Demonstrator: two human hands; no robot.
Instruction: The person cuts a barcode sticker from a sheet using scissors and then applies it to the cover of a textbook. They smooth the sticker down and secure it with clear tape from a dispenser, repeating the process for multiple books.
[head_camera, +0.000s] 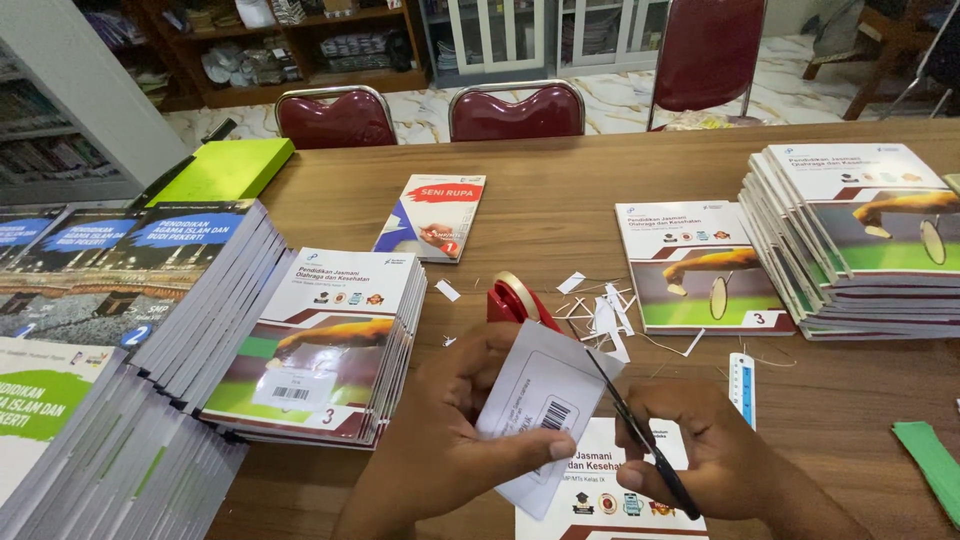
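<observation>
Between both hands, a barcode sheet (545, 400) meets scissors (640, 440)

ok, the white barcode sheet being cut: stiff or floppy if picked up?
Probably floppy: the white barcode sheet already bends where the left hand pinches it. Likely very light, so a push would slide it. The scissors in the right hand suggest it tears easily.

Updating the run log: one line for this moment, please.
left hand: holds white barcode sheet | right hand: scissors cutting the sheet | below: book | behind: red tape dispenser, paper scraps
</observation>
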